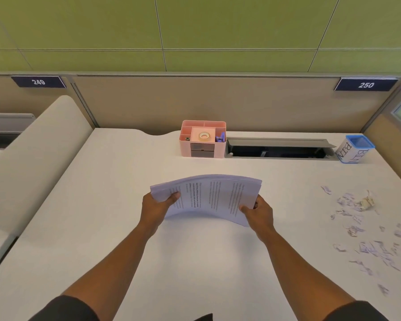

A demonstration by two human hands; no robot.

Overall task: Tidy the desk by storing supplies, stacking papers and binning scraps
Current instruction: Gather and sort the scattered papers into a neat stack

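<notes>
The person holds a stack of printed papers above the middle of the white worktop, with the left hand on its 9 o'clock edge and the right hand on its 3 o'clock edge. Each grip is clamped on the stack, thumb on top and fingers curled beneath. The sheets arch upward between the two hands, so the stack looks light and limp rather than stiff, and loose sheets could slide against each other and fan out. Holding it at opposite short edges, as now, seems the sound choice; easing the inward push would likely let the bow flatten before the stack is set down square.

At 12 o'clock from the papers, against the back partition, stands a pink organizer with a roll of tape in its middle compartment and something blue in the compartment to the right. Further to 2 o'clock sits a small blue-rimmed cup marked BIN. Torn paper scraps lie scattered at 3 to 4 o'clock, well apart from the stack, along with one crumpled ball. The supplies appear stored already, while the scraps are not yet binned.
</notes>
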